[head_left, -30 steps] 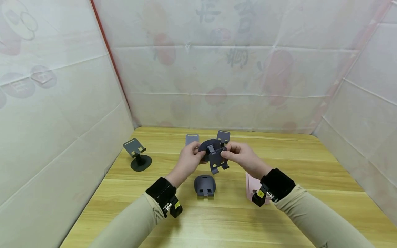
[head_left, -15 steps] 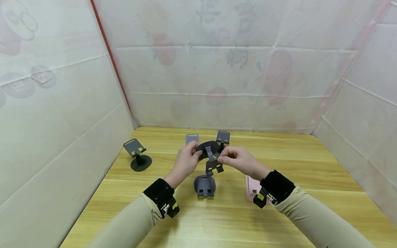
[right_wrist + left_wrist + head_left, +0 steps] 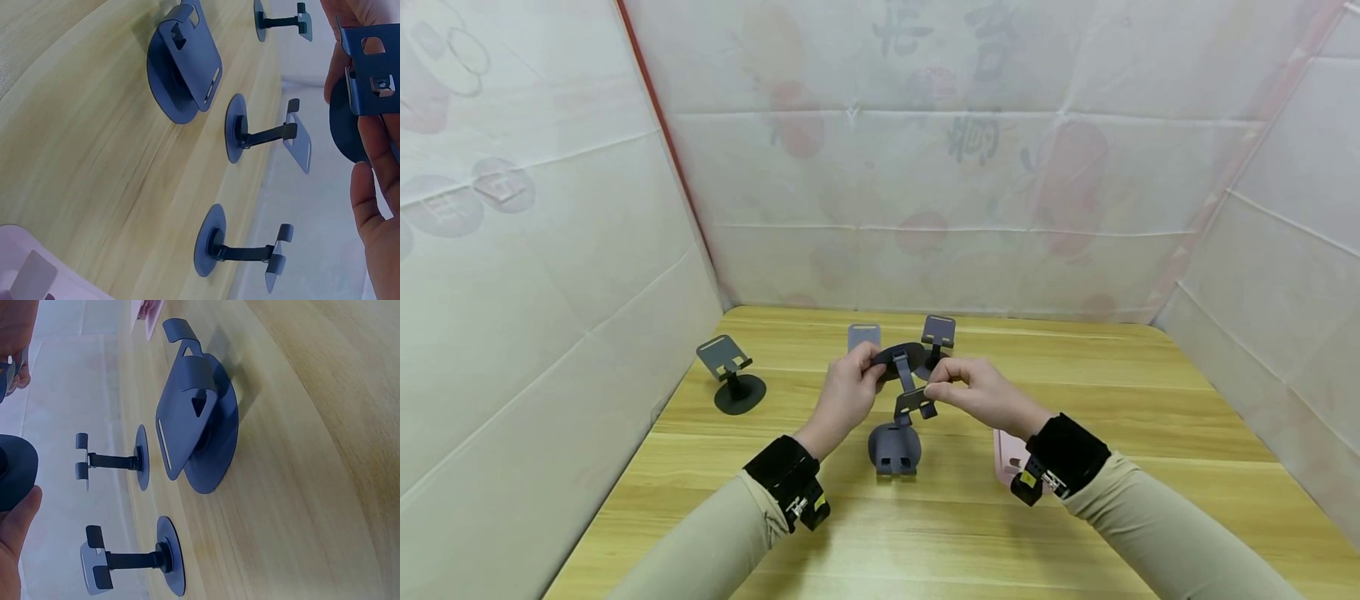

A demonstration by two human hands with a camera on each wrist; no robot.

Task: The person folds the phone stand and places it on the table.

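Note:
Both hands hold one dark grey phone stand in the air above the table's middle. My left hand grips its round base, whose edge shows in the left wrist view. My right hand pinches the slotted cradle plate, seen close in the right wrist view. The stem between base and plate stands unfolded. Below the hands a folded dark grey stand lies flat on the wood.
A pink stand lies by my right wrist, partly hidden. Three upright stands are on the wooden table: one at the left, two at the back. White sheeted walls close in three sides.
The cradle plate has swung down and away from the base, so the held stand is opened out. Both hands have stayed nearly in place.

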